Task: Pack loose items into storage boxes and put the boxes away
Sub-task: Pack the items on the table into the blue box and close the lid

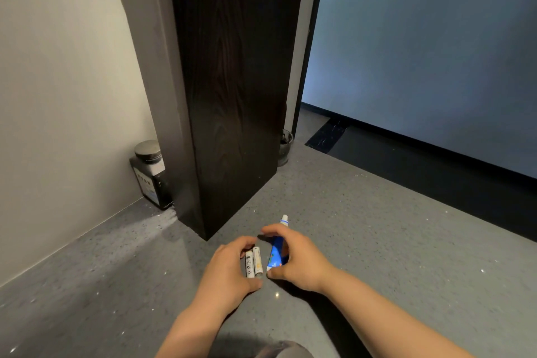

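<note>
Low over the grey speckled floor, the left hand grips two white batteries side by side; the right hand grips a blue tube, its white cap pointing far. Beyond stands a dark wooden panel; a black jar sits far left by the wall.
</note>
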`<state>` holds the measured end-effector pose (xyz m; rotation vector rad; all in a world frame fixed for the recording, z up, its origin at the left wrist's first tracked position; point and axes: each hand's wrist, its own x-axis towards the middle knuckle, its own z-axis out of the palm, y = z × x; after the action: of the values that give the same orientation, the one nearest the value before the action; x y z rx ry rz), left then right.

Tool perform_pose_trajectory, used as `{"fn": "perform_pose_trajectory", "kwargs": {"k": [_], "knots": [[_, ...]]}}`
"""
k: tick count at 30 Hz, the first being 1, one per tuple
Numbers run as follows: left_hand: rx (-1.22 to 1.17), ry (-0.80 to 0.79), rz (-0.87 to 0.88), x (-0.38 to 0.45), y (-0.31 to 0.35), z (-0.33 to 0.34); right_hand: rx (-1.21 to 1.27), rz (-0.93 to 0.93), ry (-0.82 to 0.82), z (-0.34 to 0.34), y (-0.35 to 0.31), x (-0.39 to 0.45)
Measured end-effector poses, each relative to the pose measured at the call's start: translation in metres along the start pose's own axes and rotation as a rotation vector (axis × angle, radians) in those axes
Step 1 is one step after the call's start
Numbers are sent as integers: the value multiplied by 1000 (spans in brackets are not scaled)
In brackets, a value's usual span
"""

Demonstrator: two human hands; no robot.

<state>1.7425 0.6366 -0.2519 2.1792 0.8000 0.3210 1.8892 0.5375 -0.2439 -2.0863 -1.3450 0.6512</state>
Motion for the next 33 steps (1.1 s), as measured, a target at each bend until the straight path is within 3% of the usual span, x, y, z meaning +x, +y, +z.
{"fn": "perform_pose_trajectory", "kwargs": {"k": [6, 10, 17, 21, 26, 33], "knots": [[169, -53, 77, 5, 12, 8, -13, 241, 312, -8, 8, 5], [194, -53, 60, 7, 12, 9, -76, 402, 287, 1, 5, 11], [192, -24, 47, 1, 9, 5, -135, 505, 237, -2, -2, 9], [251, -120, 51, -2, 12, -2, -109, 509, 211, -4, 1, -9], [224, -60, 30, -7, 14, 2, -103, 485, 239, 3, 2, -27], [218, -236, 7, -15, 10, -16, -89, 414, 193, 17, -12, -26]]}}
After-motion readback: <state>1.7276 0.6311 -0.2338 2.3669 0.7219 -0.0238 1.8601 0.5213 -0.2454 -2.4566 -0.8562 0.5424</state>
